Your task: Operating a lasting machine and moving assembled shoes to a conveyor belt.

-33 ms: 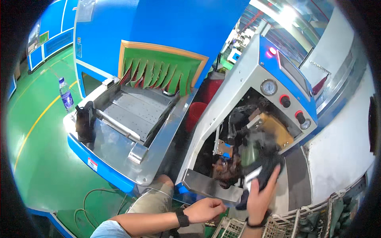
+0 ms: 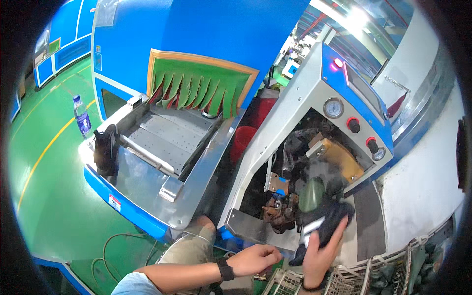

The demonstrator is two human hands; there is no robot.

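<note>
While clamping right hand [image 2: 322,253] on dark shoe [image 2: 328,230] at grey machine [image 2: 297,101], holds left hand [image 2: 255,260] curled together beside machine.

Bright scene here, with the ceiling light [image 2: 356,17] blown out to white up top and a sheen sliding over the metal plate [image 2: 140,184]! Shadow fills the machine opening [image 2: 256,197], the black item [image 2: 336,220] smears softly, and fisheye edges bend into blackness.
</note>
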